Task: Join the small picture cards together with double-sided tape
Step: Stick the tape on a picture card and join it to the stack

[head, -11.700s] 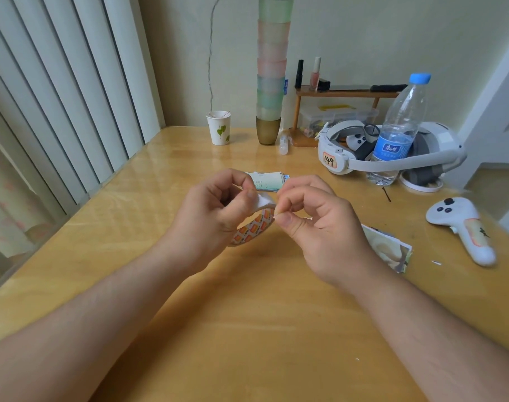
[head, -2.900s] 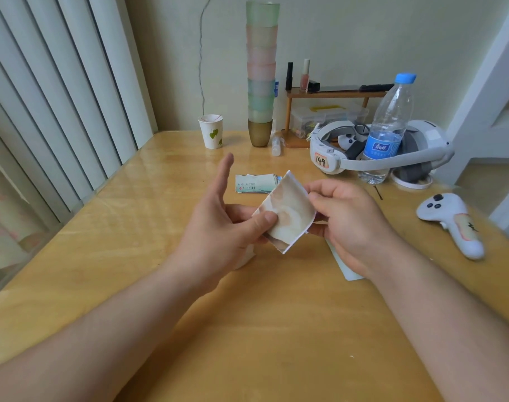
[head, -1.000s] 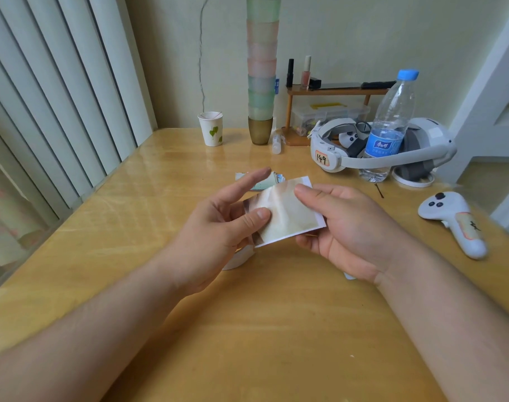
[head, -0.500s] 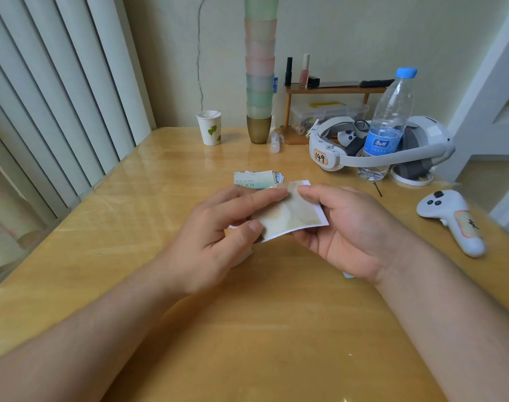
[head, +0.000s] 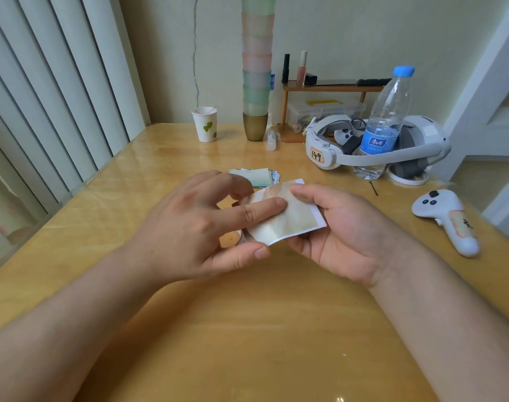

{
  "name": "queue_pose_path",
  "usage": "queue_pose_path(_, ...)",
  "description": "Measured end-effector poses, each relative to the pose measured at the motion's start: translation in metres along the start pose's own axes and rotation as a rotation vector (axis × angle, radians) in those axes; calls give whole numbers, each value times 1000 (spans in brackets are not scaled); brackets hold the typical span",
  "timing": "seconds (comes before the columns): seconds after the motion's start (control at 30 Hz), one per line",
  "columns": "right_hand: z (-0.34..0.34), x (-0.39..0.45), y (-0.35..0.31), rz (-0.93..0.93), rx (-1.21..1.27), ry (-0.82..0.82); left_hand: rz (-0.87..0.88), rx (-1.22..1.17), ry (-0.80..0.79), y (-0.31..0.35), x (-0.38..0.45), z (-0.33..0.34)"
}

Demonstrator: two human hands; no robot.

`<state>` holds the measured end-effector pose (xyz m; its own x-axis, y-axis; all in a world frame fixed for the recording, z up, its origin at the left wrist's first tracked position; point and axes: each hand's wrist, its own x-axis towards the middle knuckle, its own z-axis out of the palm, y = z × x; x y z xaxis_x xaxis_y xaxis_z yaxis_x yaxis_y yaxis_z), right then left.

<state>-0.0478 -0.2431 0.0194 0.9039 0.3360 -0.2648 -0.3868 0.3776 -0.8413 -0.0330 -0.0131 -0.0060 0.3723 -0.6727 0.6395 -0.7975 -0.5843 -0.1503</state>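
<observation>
A small white-edged picture card [head: 294, 220] with a beige picture lies across my right hand [head: 346, 230], whose thumb holds its far edge. My left hand [head: 195, 227] is over the card's left part, its index finger laid flat on the face, the thumb below the near edge. A bit of the tape roll [head: 231, 237] with an orange pattern shows on the table under my left hand. A small stack of other cards [head: 254, 177] lies on the table just beyond my hands.
On the wooden table [head: 247, 329] stand a paper cup [head: 205, 124], a tall stack of plastic cups [head: 256, 82], a water bottle [head: 385, 123] inside a white headset [head: 363, 146], and a white controller [head: 447, 219]. Vertical blinds hang at left.
My left index finger has slid right across the card's face and the other fingers have lifted. The card has tilted a little in my right hand.
</observation>
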Motion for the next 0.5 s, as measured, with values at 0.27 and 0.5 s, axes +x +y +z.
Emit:
queue_pose_path(0.27,-6,3,2,-54,-32,-90,-28,31,44,-4,4,3)
queue_pose_path(0.5,-7,4,3,-28,-56,-67,-25,133,42,0,7,5)
